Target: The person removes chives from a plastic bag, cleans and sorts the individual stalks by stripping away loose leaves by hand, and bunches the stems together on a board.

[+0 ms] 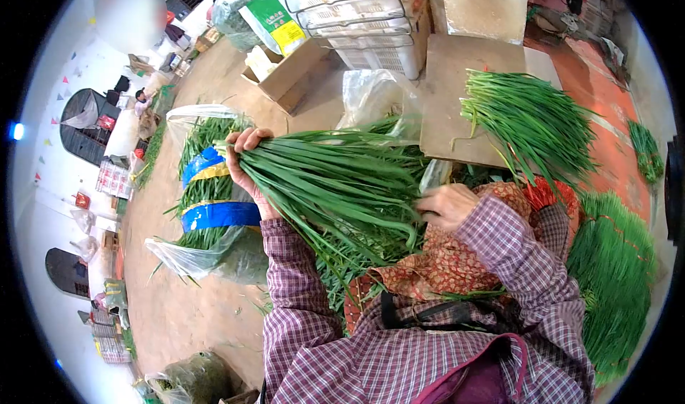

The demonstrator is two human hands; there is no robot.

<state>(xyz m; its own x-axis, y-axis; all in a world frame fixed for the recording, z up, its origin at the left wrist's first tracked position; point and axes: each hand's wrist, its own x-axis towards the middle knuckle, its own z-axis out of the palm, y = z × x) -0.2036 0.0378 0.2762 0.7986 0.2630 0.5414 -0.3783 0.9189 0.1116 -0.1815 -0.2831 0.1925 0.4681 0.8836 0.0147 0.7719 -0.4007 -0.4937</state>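
My left hand [248, 154] is wrapped round the pale stem ends of a large bunch of green garlic chives [328, 179]. The long leaves fan out to the right, above my lap. At the leaf tips is my right hand [448, 206], its fingers curled together and slightly blurred; what they pinch, if anything, I cannot make out. Loose green leaves [342, 272] lie beneath the bunch. Left of it, a clear plastic bag [239, 254] holds more chives, with blue and yellow bands [220, 216] around them.
Another chive bundle [528, 115] lies on a brown board [446, 111] at upper right. A tied green stack [614, 275] is at my right side. White crates [357, 15] and a cardboard box [296, 76] stand ahead. A person [141, 104] is far off at left.
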